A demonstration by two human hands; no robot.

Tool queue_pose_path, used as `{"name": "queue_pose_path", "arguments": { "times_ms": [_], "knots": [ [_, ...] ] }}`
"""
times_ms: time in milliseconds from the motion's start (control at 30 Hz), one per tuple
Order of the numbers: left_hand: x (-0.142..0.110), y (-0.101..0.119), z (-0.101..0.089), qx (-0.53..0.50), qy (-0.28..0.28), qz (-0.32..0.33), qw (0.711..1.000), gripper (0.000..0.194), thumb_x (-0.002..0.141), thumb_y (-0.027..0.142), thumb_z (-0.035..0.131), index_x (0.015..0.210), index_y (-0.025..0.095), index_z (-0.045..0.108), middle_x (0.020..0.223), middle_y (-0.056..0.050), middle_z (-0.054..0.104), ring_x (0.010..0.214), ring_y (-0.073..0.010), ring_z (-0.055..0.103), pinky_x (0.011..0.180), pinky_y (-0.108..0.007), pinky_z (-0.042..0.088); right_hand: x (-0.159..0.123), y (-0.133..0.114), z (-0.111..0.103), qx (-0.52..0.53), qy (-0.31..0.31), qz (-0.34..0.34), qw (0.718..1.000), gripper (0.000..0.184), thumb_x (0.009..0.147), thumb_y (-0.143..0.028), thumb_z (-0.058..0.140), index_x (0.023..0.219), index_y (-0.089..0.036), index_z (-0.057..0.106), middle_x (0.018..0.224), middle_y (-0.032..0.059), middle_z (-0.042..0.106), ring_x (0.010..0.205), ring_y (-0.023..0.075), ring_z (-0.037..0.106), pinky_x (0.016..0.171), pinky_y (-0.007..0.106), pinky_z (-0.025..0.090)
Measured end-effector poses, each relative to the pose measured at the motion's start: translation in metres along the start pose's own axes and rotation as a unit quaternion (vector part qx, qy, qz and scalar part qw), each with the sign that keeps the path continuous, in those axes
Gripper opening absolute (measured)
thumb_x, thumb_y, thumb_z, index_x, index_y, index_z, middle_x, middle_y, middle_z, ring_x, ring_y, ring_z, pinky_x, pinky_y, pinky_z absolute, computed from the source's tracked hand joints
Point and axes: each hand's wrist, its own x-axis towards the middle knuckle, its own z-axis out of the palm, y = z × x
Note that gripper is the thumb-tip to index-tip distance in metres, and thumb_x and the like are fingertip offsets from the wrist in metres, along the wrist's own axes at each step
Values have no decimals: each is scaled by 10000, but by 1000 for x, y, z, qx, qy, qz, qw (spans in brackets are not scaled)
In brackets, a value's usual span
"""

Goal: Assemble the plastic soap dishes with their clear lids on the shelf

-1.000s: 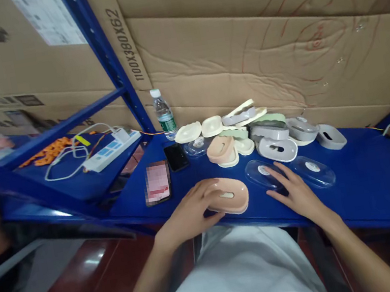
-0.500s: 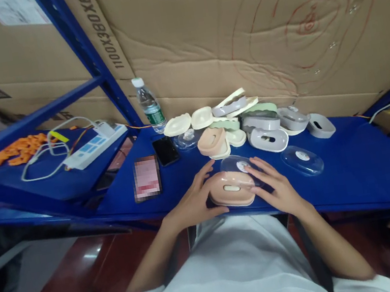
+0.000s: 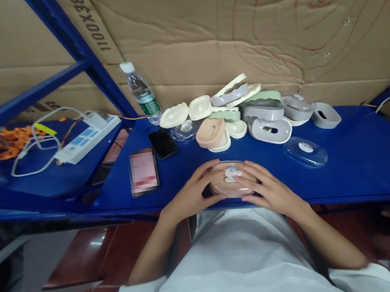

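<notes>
A pink soap box [image 3: 220,187] lies at the front edge of the blue table, with a clear lid [image 3: 233,172] bearing a round white sticker over its top. My left hand [image 3: 191,191] curves round the box's left side, thumb at the near edge and fingers at the far one. From the right, my right hand [image 3: 271,187] grips the lid and box, some fingers lying across the lid. Whether the lid is fully seated cannot be told. To the right of my right hand lies another clear lid [image 3: 308,153].
Behind my hands is a pile of pink, cream, green and grey soap box parts [image 3: 266,111]. A water bottle [image 3: 145,97], a black phone [image 3: 162,143] and a pixelated pink item [image 3: 143,172] are to the left. A power strip [image 3: 89,139] lies beyond the blue post.
The clear lid has come down and towards me, from the far side of the pink box to over its top. My right hand moved with it; the view shifted slightly.
</notes>
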Motion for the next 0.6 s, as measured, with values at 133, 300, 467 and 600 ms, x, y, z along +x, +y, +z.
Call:
{"name": "queue_pose_path", "arguments": {
  "times_ms": [133, 300, 467, 600],
  "knots": [
    [0, -2, -1, -10, -2, -5, 1000, 684, 957, 443, 820, 1569, 359, 526, 1688, -121, 448, 1589, -318, 453, 1308, -556, 435, -1, -1, 0, 4, -34, 18, 999, 614, 1061, -383, 690, 1646, -344, 507, 1686, 101, 512, 1628, 335, 387, 1298, 592, 444],
    [1, 0, -2, -15, -5, -10, 1000, 659, 940, 452, 838, 1532, 352, 566, 1656, -125, 489, 1562, -325, 488, 1289, -573, 453, -1, -1, -1, 22, -48, 23, 998, 598, 1050, -356, 710, 1623, -363, 538, 1698, 81, 499, 1621, 334, 399, 1310, 622, 412],
    [0, 0, -2, -4, -19, -20, 1000, 694, 970, 473, 798, 1588, 341, 510, 1697, -140, 442, 1597, -335, 441, 1311, -576, 417, -1, 0, 1, 56, -34, 41, 997, 628, 1061, -358, 691, 1652, -394, 483, 1738, 43, 438, 1681, 328, 256, 1311, 637, 402],
    [1, 4, -5, -4, -32, -13, 999, 777, 1030, 478, 712, 1694, 313, 344, 1764, -161, 340, 1654, -341, 342, 1333, -562, 378, -10, 4, -17, 82, -6, 39, 996, 588, 1078, -352, 656, 1642, -402, 497, 1697, 43, 495, 1656, 317, 331, 1285, 618, 449]
  ]
}}
